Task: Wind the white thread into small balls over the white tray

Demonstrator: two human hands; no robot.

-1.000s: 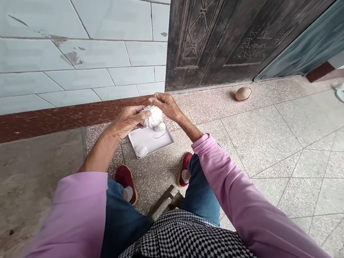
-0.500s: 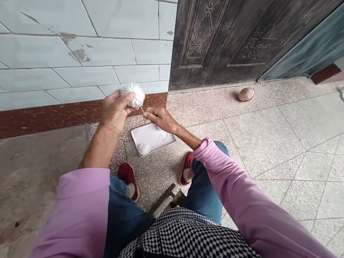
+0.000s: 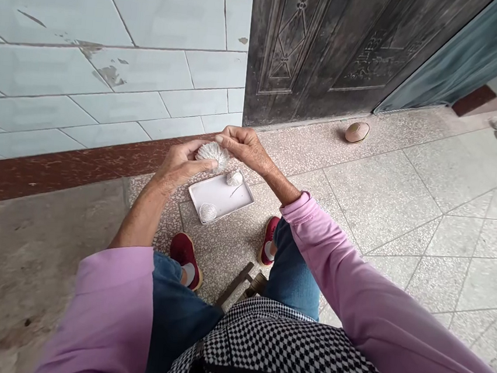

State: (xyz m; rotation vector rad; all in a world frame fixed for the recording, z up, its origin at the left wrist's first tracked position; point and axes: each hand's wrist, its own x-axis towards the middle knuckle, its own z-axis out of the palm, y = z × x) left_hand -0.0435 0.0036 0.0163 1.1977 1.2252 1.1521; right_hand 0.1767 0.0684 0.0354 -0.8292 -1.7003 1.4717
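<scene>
My left hand (image 3: 183,164) grips a white ball of yarn (image 3: 213,156), with the thumb across its near side. Close against the far right of that ball, my right hand (image 3: 246,147) is closed in a pinch on the yarn strand; the strand itself is hard to see at the fingertips. Below both hands a shallow white tray (image 3: 212,193) lies on the floor. One small white yarn ball (image 3: 208,212) rests in its near left corner, and another yarn ball (image 3: 234,178) sits towards its far right, with a loose thread beside it.
A tiled wall (image 3: 123,69) with a brown base strip rises ahead on the left, beside a dark carved door (image 3: 314,46). A rounded brown object (image 3: 357,132) lies by the doorstep. My red shoes (image 3: 185,258) flank the tray's near side, with a wooden stool part (image 3: 239,282) between my legs.
My right hand has moved up and around to the ball's far side. The ball has turned and shifted slightly right and down in my left hand. The tray's farther yarn ball is now uncovered.
</scene>
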